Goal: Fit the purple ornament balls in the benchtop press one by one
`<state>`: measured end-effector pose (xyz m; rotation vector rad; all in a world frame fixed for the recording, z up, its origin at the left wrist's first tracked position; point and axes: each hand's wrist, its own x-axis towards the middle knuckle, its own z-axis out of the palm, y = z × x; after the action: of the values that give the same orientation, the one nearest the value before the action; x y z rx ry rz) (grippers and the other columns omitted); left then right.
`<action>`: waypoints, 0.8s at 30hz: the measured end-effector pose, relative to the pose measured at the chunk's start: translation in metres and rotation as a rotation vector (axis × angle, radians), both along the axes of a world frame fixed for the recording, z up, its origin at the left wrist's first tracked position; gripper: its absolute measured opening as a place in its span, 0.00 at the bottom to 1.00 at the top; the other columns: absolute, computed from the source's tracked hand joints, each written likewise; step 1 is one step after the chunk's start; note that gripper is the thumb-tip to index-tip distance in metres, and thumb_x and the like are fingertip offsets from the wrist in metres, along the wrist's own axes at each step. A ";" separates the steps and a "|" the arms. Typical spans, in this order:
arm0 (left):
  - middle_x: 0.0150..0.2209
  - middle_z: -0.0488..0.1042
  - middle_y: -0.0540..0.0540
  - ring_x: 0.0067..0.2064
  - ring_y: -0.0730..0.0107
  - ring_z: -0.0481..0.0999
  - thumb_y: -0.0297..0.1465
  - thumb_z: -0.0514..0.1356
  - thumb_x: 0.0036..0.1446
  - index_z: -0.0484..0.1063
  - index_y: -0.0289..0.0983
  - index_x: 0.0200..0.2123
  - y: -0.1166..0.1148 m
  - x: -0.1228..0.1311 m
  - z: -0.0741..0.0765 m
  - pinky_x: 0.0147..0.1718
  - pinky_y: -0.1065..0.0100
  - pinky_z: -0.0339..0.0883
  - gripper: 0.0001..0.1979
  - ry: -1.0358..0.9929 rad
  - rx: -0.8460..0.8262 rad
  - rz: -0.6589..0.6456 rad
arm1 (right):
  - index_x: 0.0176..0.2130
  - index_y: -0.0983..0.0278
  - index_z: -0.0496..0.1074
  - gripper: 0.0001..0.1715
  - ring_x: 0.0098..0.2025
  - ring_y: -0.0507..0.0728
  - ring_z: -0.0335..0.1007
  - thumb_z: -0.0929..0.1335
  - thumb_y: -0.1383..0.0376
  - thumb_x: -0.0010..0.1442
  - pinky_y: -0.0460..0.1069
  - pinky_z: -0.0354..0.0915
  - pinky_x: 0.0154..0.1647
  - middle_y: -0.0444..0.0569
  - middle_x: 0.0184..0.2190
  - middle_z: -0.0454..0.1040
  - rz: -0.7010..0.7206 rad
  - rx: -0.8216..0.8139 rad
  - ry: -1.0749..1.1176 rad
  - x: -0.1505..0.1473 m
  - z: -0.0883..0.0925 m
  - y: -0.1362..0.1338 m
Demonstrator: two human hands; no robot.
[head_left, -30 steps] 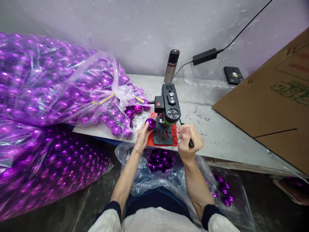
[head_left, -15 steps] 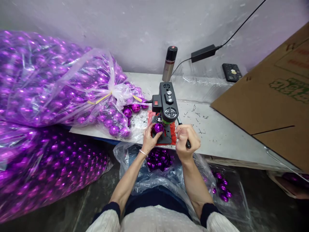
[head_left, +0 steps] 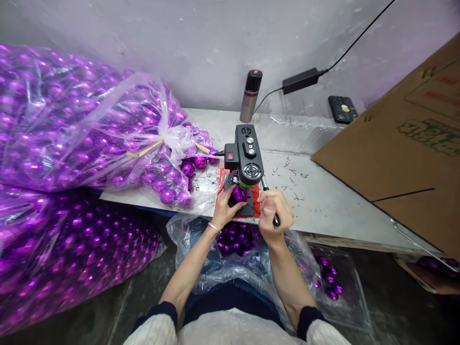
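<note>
A small black bench press machine [head_left: 249, 152] with a red switch stands on the white table over a red patch. Under its head is a shiny purple ball [head_left: 240, 194], gripped between the thumb and fingers of my left hand [head_left: 226, 207]. The ball touches or nearly touches the head's green-ringed underside. On the machine's right side my right hand [head_left: 276, 212] is wrapped round the lever handle [head_left: 276, 220], whose black tip shows below the fist. In my lap, an open clear plastic bag [head_left: 212, 268] holds many purple balls [head_left: 235, 238].
Big clear bags of purple balls [head_left: 72, 129] fill the left side. Loose balls [head_left: 194, 165] lie left of the machine. Behind stand a spray can [head_left: 250, 96], a power adapter [head_left: 301, 80] and a phone [head_left: 342, 109]. A cardboard box [head_left: 402, 153] leans in from the right.
My left hand has moved the purple ball slightly right, in under the machine's head. My right hand stays on the lever, and the view has shifted a little.
</note>
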<state>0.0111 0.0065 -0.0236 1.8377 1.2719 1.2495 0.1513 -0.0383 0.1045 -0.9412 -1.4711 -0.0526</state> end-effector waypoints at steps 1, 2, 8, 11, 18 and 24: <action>0.56 0.80 0.37 0.58 0.49 0.79 0.46 0.71 0.57 0.72 0.39 0.62 0.000 0.000 -0.001 0.61 0.46 0.70 0.33 0.002 -0.001 0.006 | 0.29 0.60 0.66 0.16 0.28 0.53 0.71 0.62 0.70 0.69 0.50 0.65 0.30 0.43 0.25 0.72 -0.003 0.004 -0.004 0.000 -0.004 0.000; 0.56 0.80 0.37 0.58 0.49 0.79 0.47 0.71 0.58 0.72 0.39 0.62 0.000 0.000 -0.002 0.61 0.46 0.70 0.33 0.003 -0.001 0.011 | 0.29 0.60 0.66 0.15 0.28 0.52 0.71 0.62 0.70 0.69 0.49 0.65 0.30 0.44 0.26 0.72 -0.005 0.009 -0.008 0.000 -0.008 0.000; 0.57 0.79 0.35 0.59 0.48 0.79 0.47 0.70 0.58 0.72 0.38 0.62 0.000 0.000 -0.004 0.63 0.43 0.69 0.32 -0.003 0.030 -0.005 | 0.29 0.60 0.66 0.16 0.27 0.52 0.70 0.61 0.66 0.70 0.49 0.66 0.30 0.45 0.27 0.74 0.013 0.118 -0.024 0.003 -0.042 0.007; 0.57 0.80 0.36 0.59 0.48 0.79 0.47 0.70 0.58 0.73 0.38 0.61 -0.001 0.000 -0.003 0.62 0.44 0.69 0.32 0.004 0.016 0.006 | 0.29 0.59 0.66 0.17 0.27 0.53 0.70 0.61 0.64 0.71 0.52 0.68 0.33 0.45 0.27 0.74 0.002 0.144 0.010 0.003 -0.052 0.010; 0.56 0.80 0.37 0.58 0.49 0.79 0.47 0.71 0.57 0.73 0.39 0.60 -0.001 0.001 -0.003 0.61 0.45 0.71 0.32 0.002 0.030 0.020 | 0.29 0.59 0.64 0.18 0.25 0.53 0.69 0.60 0.61 0.72 0.54 0.68 0.36 0.43 0.25 0.73 -0.035 0.153 0.057 -0.002 -0.064 0.011; 0.56 0.80 0.37 0.58 0.49 0.79 0.47 0.70 0.58 0.73 0.39 0.61 -0.001 0.001 -0.001 0.60 0.45 0.71 0.32 0.004 0.028 0.009 | 0.29 0.59 0.64 0.19 0.26 0.52 0.68 0.59 0.61 0.73 0.54 0.68 0.36 0.43 0.25 0.72 -0.037 0.181 0.084 -0.005 -0.069 0.013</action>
<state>0.0119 0.0055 -0.0246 1.8568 1.2719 1.2758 0.1466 -0.0248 0.0357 -0.8141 -1.3474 -0.1685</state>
